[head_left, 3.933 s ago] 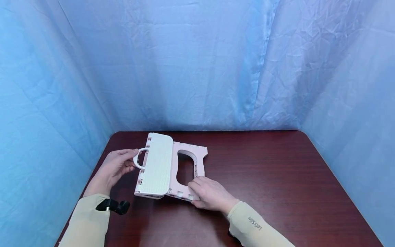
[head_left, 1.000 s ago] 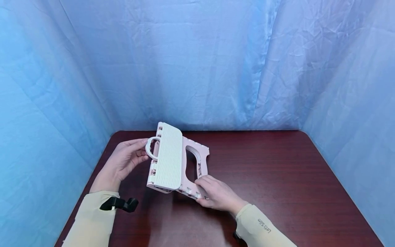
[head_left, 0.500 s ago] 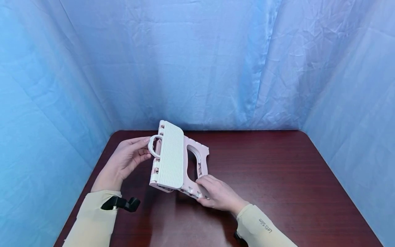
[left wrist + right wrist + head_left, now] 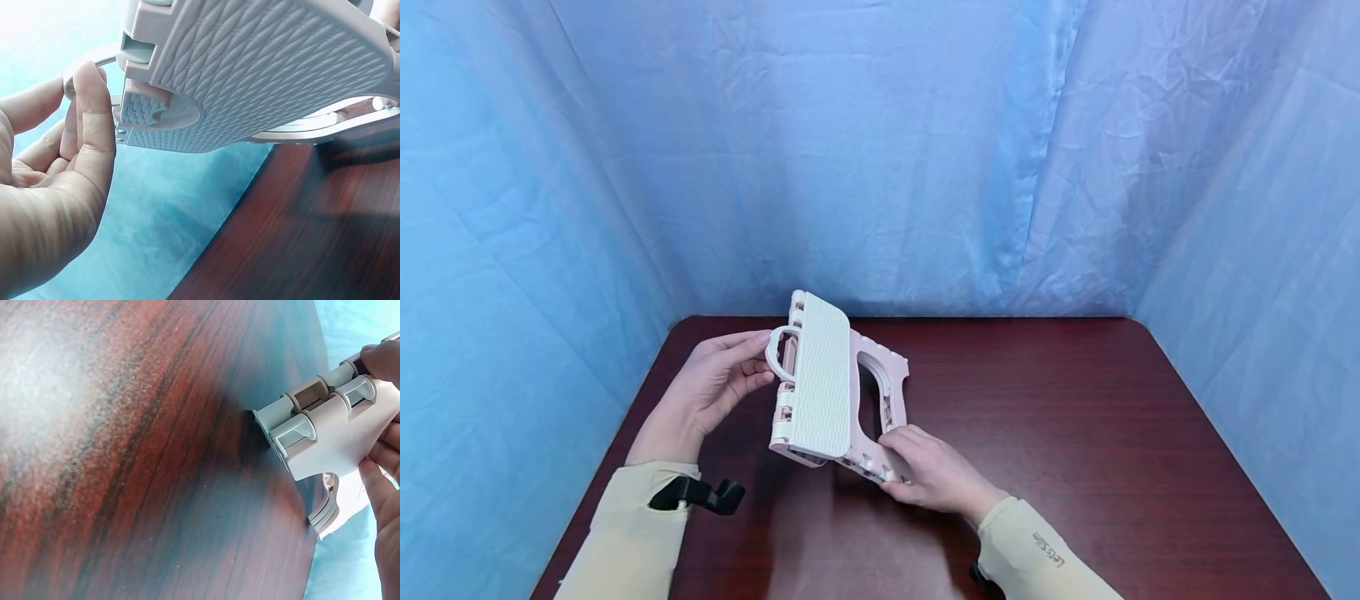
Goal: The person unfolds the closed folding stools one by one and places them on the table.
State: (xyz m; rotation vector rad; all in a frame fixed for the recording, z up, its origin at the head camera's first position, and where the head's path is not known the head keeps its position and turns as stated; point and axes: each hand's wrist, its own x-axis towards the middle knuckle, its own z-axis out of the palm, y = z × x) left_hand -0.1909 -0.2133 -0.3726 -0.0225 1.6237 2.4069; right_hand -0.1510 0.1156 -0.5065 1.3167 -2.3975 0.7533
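A folding stool (image 4: pixel 823 375) in pale pink and white, folded flat, leans at a tilt over the table. Its textured seat panel (image 4: pixel 269 75) faces down in the left wrist view. My left hand (image 4: pixel 718 383) pinches the small loop handle (image 4: pixel 781 354) at the seat's hinge edge between thumb and fingers. On the near side, my right hand (image 4: pixel 928 471) grips the hinged leg frame (image 4: pixel 331 434), thumb on one face and fingers around the other. In the right wrist view the leg ends stand right at the table surface.
The dark red-brown wood table (image 4: pixel 1075 433) has rounded back corners. Blue cloth curtains (image 4: pixel 895 167) hang behind it and along both sides. A black strap mount (image 4: pixel 696 494) sits on the left sleeve.
The stool's seat end has risen and moved right and away, tilting the stool steeper. Both hands have kept their hold, the left travelling up with the handle and the right shifting slightly right.
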